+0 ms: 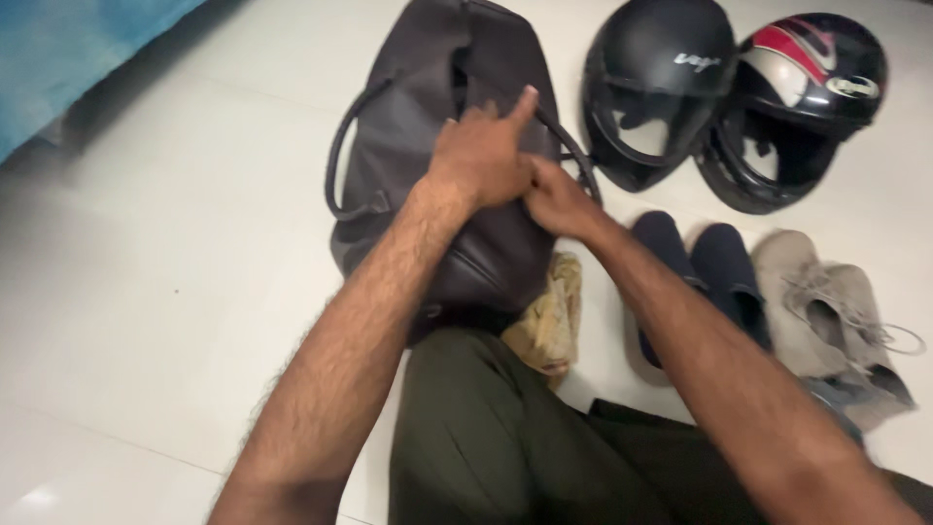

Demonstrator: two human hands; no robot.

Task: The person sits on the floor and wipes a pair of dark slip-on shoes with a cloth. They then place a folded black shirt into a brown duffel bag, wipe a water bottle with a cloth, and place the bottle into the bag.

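Where both hands meet: dark duffel bag (soft, creased).

Single head-worn view, no second view to overlap with. It looks steeply down and slightly forward from above the person's lap, close in: both forearms enter from the bottom edge and fill the lower half. The hands meet near frame centre over a dark bag. Floor takes up the left side; two helmets sit at the top right, shoes at the right edge. Slight tilt, some motion blur.
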